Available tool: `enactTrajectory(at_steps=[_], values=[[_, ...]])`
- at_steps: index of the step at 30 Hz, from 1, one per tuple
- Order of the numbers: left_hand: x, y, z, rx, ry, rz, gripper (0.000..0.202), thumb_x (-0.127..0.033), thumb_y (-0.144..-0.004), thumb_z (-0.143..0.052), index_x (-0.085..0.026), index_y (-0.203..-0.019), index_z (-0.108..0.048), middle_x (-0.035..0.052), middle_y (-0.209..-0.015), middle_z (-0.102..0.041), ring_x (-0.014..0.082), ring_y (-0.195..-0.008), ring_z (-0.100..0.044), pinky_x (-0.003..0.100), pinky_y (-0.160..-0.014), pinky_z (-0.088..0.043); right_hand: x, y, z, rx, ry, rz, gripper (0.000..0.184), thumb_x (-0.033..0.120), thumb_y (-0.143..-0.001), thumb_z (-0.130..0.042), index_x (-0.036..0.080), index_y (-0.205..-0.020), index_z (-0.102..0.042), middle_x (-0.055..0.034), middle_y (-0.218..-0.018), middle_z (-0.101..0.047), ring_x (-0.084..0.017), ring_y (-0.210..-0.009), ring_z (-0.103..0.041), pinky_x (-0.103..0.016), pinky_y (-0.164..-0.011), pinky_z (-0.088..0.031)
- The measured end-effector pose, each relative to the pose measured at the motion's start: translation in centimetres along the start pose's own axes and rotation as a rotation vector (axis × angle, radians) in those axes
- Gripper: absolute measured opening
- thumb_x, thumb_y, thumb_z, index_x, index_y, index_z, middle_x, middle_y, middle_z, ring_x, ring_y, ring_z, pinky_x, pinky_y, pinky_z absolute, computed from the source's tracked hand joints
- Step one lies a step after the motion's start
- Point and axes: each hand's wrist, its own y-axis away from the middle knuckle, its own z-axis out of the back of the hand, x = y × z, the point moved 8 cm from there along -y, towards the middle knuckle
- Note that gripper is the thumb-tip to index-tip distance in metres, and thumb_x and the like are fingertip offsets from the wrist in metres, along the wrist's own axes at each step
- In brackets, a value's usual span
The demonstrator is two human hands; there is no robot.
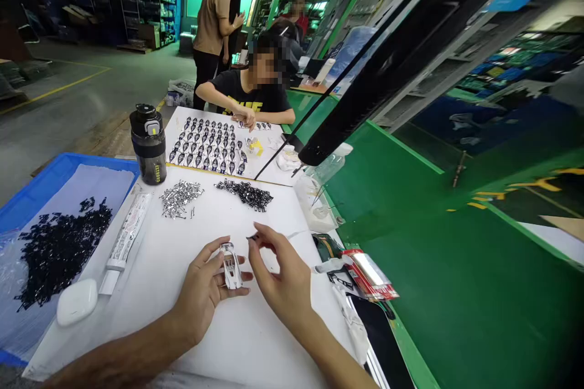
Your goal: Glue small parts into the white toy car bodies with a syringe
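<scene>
In my left hand (205, 292) is a small white car-shaped shell (232, 267) with openings in its top, gripped between thumb and fingers above the white table (182, 328). My right hand (285, 273) is just to the right of it, thumb and forefinger pinched on a small black part (252, 237). The two pieces are apart. Beyond my hands lie a heap of small shiny silver parts (180, 199) and a heap of small glossy black parts (246, 194).
To the left are a blue tray (68, 161) of black parts, a white tube (130, 231), a white case (76, 302) and a dark bottle (149, 146). Across the table a co-worker (249, 94) sits by rows of small dark pieces (205, 146). A black lamp arm (347, 109) slants overhead.
</scene>
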Motion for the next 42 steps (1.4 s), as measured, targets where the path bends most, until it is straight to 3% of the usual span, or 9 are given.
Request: enactTrajectory(at_steps=[3,7,15,22,30,42], values=[[0.1,-0.1,0.2,-0.029,0.018,0.001,0.04,-0.025,-0.093,-0.061,-0.019,-0.132,-0.056,0.0107,-0.1,-0.074,0.0236,-0.086,-0.074,0.038,-0.077,-0.059,0.6,2.5,1.1,-0.102,-0.084,0.083,0.033,0.005,-0.091,-0.057,0.022,-0.119,-0.059,-0.0044,-0.097,-0.069,-0.014,-0.08,-0.069,-0.025,-0.072,-0.059],[0.0,-0.2,0.6,-0.08,0.042,-0.032,0.039,-0.019,-0.093,-0.06,-0.02,-0.132,-0.057,0.0082,-0.098,-0.076,0.0185,-0.085,-0.073,0.035,-0.08,-0.059,0.8,3.3,0.5,-0.054,-0.126,0.086,0.032,0.003,-0.089,-0.059,0.023,-0.114,-0.063,-0.0062,-0.099,-0.07,-0.017,-0.089,-0.07,-0.028,-0.076,-0.061],[0.1,-0.3,1.0,-0.138,0.029,-0.036,0.042,-0.016,-0.093,-0.059,-0.02,-0.135,-0.054,0.0108,-0.099,-0.077,0.0211,-0.09,-0.074,0.034,-0.078,-0.06,1.2,4.2,-0.4,0.012,-0.121,0.071,0.03,0.003,-0.091,-0.054,0.019,-0.116,-0.06,-0.0078,-0.096,-0.067,-0.017,-0.086,-0.067,-0.028,-0.073,-0.061],[0.2,-0.3,1.0,-0.143,0.017,-0.022,0.042,-0.017,-0.092,-0.061,-0.02,-0.134,-0.056,0.0116,-0.101,-0.077,0.0208,-0.091,-0.074,0.033,-0.081,-0.058,1.8,4.4,-1.0,0.073,-0.072,0.119,0.026,0.005,-0.094,-0.05,0.017,-0.115,-0.059,-0.0092,-0.093,-0.066,-0.018,-0.083,-0.065,-0.029,-0.068,-0.06],[-0.1,0.1,0.4,-0.144,-0.005,-0.027,0.04,-0.017,-0.095,-0.056,-0.018,-0.135,-0.055,0.0113,-0.099,-0.077,0.0209,-0.093,-0.074,0.034,-0.084,-0.058,2.4,4.6,-1.1,0.036,0.008,0.186,0.029,0.003,-0.091,-0.054,0.015,-0.117,-0.059,-0.011,-0.095,-0.067,-0.019,-0.082,-0.064,-0.03,-0.065,-0.058],[-0.1,-0.2,1.0,-0.161,0.007,-0.043,0.039,-0.016,-0.096,-0.054,-0.022,-0.134,-0.056,0.0116,-0.105,-0.077,0.0238,-0.096,-0.075,0.038,-0.087,-0.059,2.0,4.3,-1.9,0.182,0.024,0.09,0.025,0.011,-0.094,-0.051,0.018,-0.115,-0.061,-0.012,-0.103,-0.059,-0.021,-0.089,-0.062,-0.033,-0.066,-0.059]])
